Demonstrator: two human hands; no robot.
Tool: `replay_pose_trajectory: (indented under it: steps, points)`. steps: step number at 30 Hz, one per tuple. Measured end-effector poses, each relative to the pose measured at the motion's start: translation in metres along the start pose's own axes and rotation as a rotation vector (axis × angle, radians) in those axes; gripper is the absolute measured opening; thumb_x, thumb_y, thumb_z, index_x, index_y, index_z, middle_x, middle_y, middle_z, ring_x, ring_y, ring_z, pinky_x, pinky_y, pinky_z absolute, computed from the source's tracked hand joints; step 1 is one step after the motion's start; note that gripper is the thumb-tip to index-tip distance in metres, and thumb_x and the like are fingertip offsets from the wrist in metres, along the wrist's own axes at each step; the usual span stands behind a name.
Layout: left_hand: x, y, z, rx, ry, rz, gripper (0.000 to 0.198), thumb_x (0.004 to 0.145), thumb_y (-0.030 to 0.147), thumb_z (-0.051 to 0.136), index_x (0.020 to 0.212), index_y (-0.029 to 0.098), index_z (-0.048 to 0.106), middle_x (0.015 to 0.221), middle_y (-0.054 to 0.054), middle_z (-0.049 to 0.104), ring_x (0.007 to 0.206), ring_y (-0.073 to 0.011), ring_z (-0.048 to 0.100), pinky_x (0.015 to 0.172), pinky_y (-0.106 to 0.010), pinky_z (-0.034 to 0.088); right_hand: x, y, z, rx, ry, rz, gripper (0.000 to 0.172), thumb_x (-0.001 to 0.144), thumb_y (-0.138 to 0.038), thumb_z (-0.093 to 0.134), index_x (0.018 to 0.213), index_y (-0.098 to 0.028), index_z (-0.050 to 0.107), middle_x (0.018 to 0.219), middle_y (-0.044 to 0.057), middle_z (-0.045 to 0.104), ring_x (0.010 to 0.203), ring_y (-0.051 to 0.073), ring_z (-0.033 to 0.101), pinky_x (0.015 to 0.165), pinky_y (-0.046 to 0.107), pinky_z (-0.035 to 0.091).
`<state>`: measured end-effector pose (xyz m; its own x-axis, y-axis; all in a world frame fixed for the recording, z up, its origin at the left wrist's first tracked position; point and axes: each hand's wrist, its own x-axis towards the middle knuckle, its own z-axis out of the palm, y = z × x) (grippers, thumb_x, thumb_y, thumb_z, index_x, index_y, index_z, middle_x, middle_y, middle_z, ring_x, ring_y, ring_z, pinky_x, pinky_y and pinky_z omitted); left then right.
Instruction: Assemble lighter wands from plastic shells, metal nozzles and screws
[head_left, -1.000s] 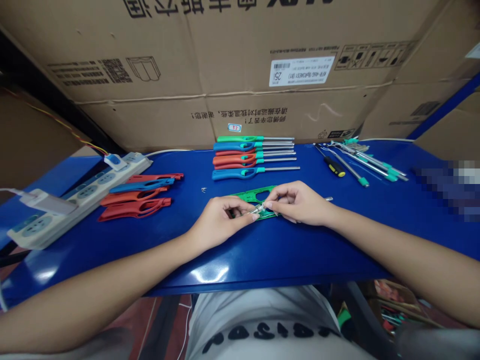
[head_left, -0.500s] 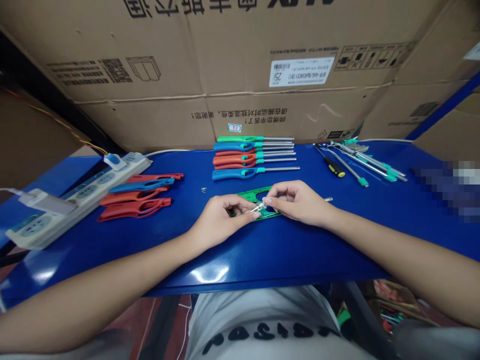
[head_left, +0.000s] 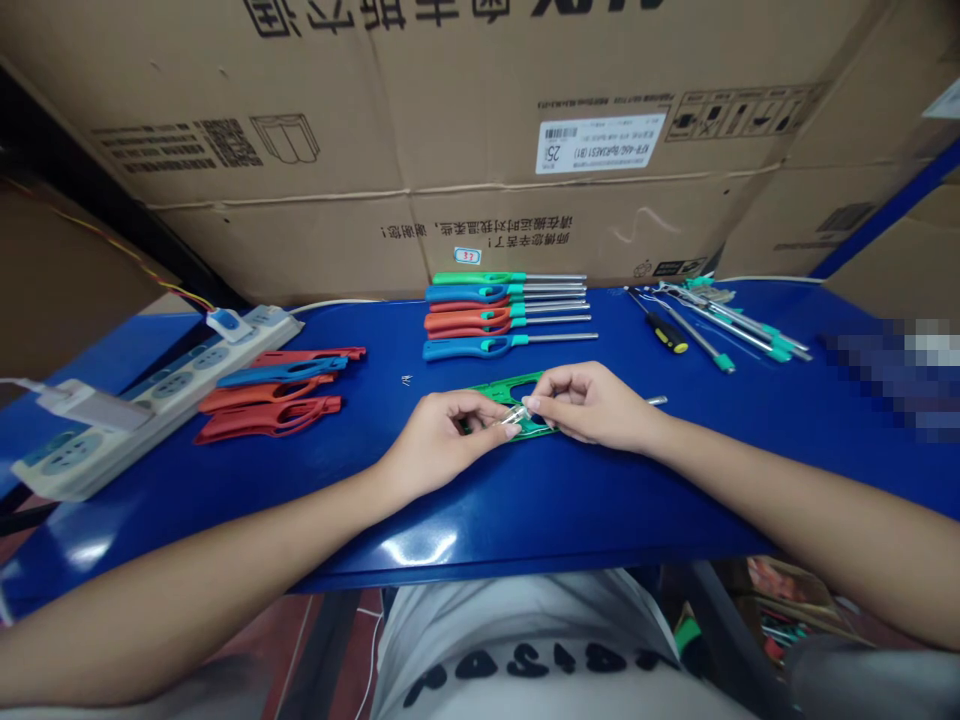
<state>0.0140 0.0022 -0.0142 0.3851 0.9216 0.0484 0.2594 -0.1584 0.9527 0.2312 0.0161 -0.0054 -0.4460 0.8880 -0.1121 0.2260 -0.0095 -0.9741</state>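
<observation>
A green plastic lighter shell (head_left: pixel 504 391) lies flat on the blue table (head_left: pixel 525 490) in front of me. My left hand (head_left: pixel 439 440) rests on its left part, fingers pinched around a small clear part (head_left: pixel 514 416). My right hand (head_left: pixel 592 405) meets it from the right, fingertips pinched on the same small part over the shell. A thin metal tube (head_left: pixel 657 401) sticks out to the right from under my right hand.
Several assembled long lighters (head_left: pixel 495 312) lie in a row at the back. Red and blue shell halves (head_left: pixel 274 392) and a power strip (head_left: pixel 142 395) sit at left. A screwdriver (head_left: pixel 664 328) and metal tube parts (head_left: pixel 739 325) lie at right. Cardboard boxes (head_left: pixel 480 140) wall the back.
Both hands stay pinched together over the green shell; the fingertips shift only slightly. Nothing else has moved.
</observation>
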Motion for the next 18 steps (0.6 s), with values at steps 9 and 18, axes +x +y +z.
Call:
replay_pose_trajectory:
  steps: [9,18]
  points:
    - [0.0027,-0.0005,-0.0015,-0.040,0.007,0.023,0.027,0.073,0.033,0.081,0.087,0.011,0.075,0.069,0.000,0.062,0.060,-0.0091,0.048,0.058,-0.023,0.038,0.0018,-0.0078,-0.0013,0.084,-0.027,0.013,0.045,0.069,-0.054,0.082,0.070,-0.017,0.056,0.046,-0.009,0.048,0.035,0.003,0.035,0.035,0.019,0.021]
    - [0.0013,-0.0016,-0.0013,-0.028,0.018,0.063,0.023,0.073,0.032,0.082,0.085,0.013,0.077,0.070,0.000,0.062,0.061,-0.0095,0.050,0.057,-0.023,0.039,0.0016,0.0009,0.0023,-0.051,0.029,-0.030,0.042,0.071,-0.052,0.079,0.071,-0.015,0.060,0.056,-0.005,0.052,0.049,0.005,0.040,0.047,0.021,0.028]
